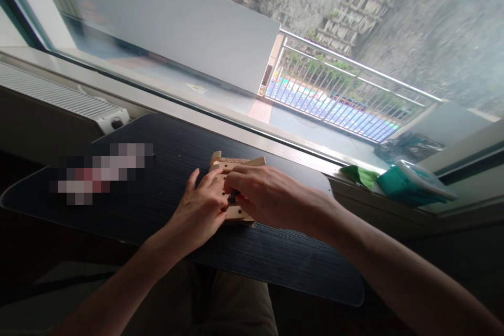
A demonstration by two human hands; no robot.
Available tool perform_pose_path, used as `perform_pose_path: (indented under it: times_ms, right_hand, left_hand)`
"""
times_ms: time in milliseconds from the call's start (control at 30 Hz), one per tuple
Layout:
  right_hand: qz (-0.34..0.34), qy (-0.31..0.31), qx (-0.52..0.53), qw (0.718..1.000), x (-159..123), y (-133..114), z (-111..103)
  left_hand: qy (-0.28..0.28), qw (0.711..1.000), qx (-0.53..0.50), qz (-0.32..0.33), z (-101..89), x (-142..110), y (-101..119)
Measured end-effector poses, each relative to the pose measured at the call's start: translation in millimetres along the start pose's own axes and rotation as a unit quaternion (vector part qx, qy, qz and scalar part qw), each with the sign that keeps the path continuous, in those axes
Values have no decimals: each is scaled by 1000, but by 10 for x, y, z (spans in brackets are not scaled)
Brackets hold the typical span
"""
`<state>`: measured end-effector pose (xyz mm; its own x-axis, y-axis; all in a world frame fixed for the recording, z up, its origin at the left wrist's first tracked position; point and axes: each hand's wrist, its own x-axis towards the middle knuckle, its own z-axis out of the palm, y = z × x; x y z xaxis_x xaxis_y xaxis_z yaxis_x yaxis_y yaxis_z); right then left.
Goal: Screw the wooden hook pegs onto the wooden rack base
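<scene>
A light wooden assembly (pixel 236 213) with small dark holes lies on the dark table, largely covered by my hands. My left hand (pixel 203 200) rests across its left side, fingers spread and stretched out, one of them off the wood. Closed in a pinch, my right hand (pixel 262 189) comes over it from the right. A small dark piece (pixel 233 198) shows between its fingertips, against the wood; its kind cannot be made out. At the assembly's far edge a wooden bar (pixel 256 161) sticks out past my right hand.
The dark table (pixel 173 142) stands against a window sill. A blurred-out item (pixel 106 170) lies on its left part. A green cloth (pixel 360 176) and a teal container (pixel 411 184) sit on the sill to the right. At the left is a white radiator (pixel 59 92).
</scene>
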<state>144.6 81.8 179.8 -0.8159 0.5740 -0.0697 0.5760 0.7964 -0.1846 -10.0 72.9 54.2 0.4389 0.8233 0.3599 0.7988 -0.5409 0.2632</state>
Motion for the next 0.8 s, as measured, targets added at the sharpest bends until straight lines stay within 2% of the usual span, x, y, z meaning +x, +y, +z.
perform_pose_path:
  times_ms: [233, 433, 500, 633, 800]
  right_hand:
    - [2, 6, 8, 1000, 10, -10, 9]
    - [54, -9, 17, 998, 38, -18, -35]
    - [48, -12, 13, 999, 17, -9, -33]
    - [13, -19, -19, 1000, -10, 1, -2]
    - [44, -53, -69, 995, 18, -45, 3]
  left_hand:
    - [-10, 1000, 4, 4, -3, 7, 1]
    - [-1, 1000, 9, -3, -11, 7, 5]
    - [-1, 1000, 9, 0, -7, 4, 2]
    - [-11, 1000, 0, 8, 3, 1, -4]
    - [-2, 1000, -10, 1, 0, 3, 1]
